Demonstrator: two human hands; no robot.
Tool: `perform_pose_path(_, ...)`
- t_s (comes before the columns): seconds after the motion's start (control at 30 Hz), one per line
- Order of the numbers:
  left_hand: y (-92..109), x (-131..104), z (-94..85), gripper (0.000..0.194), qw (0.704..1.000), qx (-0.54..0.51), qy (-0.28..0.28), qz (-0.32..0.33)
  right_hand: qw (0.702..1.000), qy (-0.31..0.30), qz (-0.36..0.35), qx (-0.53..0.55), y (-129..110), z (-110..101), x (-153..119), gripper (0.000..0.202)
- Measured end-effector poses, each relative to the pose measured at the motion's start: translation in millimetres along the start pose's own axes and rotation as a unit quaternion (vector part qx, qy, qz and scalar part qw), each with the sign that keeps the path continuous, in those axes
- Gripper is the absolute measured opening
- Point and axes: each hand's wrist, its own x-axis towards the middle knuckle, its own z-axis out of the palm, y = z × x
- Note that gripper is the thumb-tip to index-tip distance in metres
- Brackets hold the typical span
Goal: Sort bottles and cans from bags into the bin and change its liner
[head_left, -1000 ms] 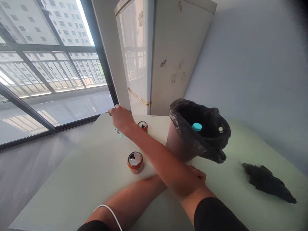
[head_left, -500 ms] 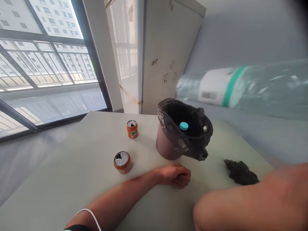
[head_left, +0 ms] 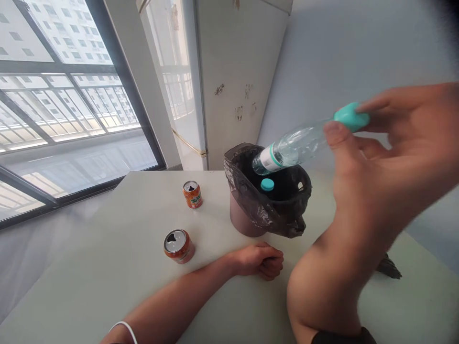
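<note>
My right hand (head_left: 373, 129) pinches a clear plastic bottle (head_left: 301, 143) at its teal cap end. The bottle tilts down to the left, its base at the mouth of a bin (head_left: 247, 217) lined with a black bag (head_left: 256, 208). Inside the bin, a second teal cap (head_left: 267, 185) shows; what lies beneath it is hidden. My left hand (head_left: 260, 260) rests on the table in front of the bin, fingers curled into a fist, nothing visible in it.
Two opened orange cans, one farther (head_left: 192, 194) and one nearer (head_left: 179, 246), stand on the white table (head_left: 143, 210) left of the bin. A crumpled black thing (head_left: 390, 267) lies partly behind my right arm. A fridge (head_left: 233, 71) rises behind the table.
My right hand has come into view with the bottle, whose base has swung down to the bin's mouth. My left hand has stayed in place. The view has shifted slightly.
</note>
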Motion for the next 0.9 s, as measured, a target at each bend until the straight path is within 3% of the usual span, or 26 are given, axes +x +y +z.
perform_pose_path(0.07,0,0,0.2,0.051,1.0,0.002,0.0,-0.003,0.995,0.092,0.015,0.038,1,4,11,0.018)
perform_pose_path(0.13,0,-1,0.3,0.051,1.0,0.007,-0.002,-0.001,0.992,0.104,0.025,0.068,5,11,20,0.015)
perform_pose_path(0.4,-2,0,-1.9,0.05,1.0,0.006,-0.005,0.006,0.993,-0.079,0.089,0.012,31,38,25,0.01)
perform_pose_path(0.6,-3,0,-2.8,0.052,1.0,0.004,0.005,-0.003,0.981,-0.155,0.118,-0.017,43,46,25,0.009)
perform_pose_path(0.9,-2,-1,-1.4,0.049,1.0,0.014,-0.002,0.011,0.958,-0.261,0.109,-0.046,50,52,20,0.006)
